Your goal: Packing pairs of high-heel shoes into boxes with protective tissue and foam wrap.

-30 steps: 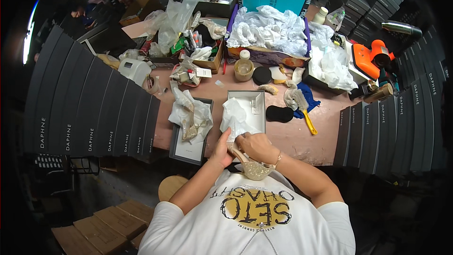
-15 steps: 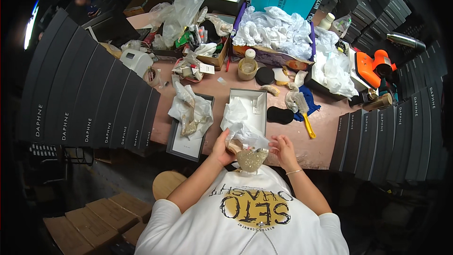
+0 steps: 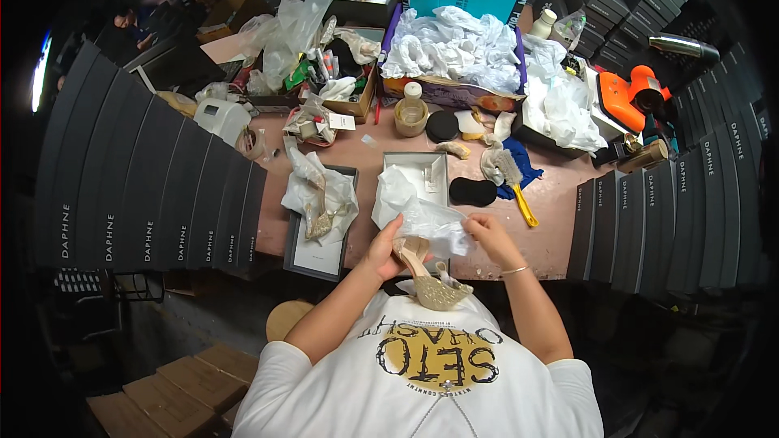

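Your left hand [image 3: 383,246] is closed around a glittery gold high-heeled shoe [image 3: 428,276], gripping it near the front while the heel end points back toward your chest, just off the near edge of the counter [image 3: 552,203]. Your right hand [image 3: 489,233] pinches the far corner of a sheet of crinkled white tissue paper [image 3: 430,221] that drapes over the top of the shoe, fingers drawn together on the paper; a thin bracelet shows at that wrist. Directly beyond both hands sits an open grey shoebox [image 3: 418,178] with more white paper spilling from its near end. To the left of your left hand lies a second open box [image 3: 318,223] holding another gold shoe [image 3: 318,217] nested in tissue. Just beyond your right hand rests a flat black oval pad [image 3: 473,191], and to its right a yellow-handled brush [image 3: 514,182] lies on a blue cloth [image 3: 519,164]. Farther out, past the grey box, stand a small jar [image 3: 411,111] and a large carton heaped with white tissue [image 3: 458,53]. Rows of dark shoeboxes [image 3: 154,186] are stacked well off to either side of your arms.
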`<state>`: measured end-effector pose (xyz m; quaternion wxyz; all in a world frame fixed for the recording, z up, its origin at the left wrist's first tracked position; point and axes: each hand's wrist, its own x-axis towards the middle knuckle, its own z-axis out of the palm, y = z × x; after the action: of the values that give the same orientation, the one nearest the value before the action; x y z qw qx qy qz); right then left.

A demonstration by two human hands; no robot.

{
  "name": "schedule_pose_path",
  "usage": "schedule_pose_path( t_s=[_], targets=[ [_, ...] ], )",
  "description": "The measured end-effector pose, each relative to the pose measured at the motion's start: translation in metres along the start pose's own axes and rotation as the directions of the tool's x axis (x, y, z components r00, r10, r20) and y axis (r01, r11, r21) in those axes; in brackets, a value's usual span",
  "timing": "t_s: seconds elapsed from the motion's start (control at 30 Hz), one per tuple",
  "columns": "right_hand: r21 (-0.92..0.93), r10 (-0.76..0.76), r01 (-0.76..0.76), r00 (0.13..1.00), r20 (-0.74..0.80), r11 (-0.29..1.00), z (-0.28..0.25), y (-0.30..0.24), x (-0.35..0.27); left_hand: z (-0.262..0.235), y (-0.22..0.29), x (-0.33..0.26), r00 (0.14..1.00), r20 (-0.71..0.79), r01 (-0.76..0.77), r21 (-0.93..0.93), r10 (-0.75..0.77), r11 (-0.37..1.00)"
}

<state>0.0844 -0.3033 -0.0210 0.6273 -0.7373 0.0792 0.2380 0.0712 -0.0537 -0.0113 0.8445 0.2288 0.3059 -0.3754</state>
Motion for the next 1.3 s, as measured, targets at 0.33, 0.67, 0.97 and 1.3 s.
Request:
schedule_pose_path(
  t_s=[0.33, 0.67, 0.97, 1.3],
  targets=[
    [-0.210, 0.098, 0.005, 0.871, 0.481, 0.978, 0.031, -0.090, -0.044, -0.008, 0.000, 0.017, 0.994, 0.066, -0.086, -0.043, 0.089, 0.995],
    [-0.309, -0.108, 0.208, 0.944, 0.311, 0.928, 0.119, -0.040, 0.014, -0.001, 0.000, 0.013, 0.892, 0.073, -0.449, 0.261, 0.446, 0.855],
    [-0.342, -0.129, 0.213, 0.959, 0.251, 0.915, 0.133, -0.058, 0.036, -0.007, 0.029, 0.015, 0.887, 0.110, -0.462, 0.260, 0.449, 0.848],
    [-0.268, -0.169, 0.339, 0.847, 0.505, 0.902, 0.101, -0.075, -0.002, -0.001, 0.016, 0.012, 0.843, 0.104, -0.536, 0.246, 0.527, 0.808]
  ],
)
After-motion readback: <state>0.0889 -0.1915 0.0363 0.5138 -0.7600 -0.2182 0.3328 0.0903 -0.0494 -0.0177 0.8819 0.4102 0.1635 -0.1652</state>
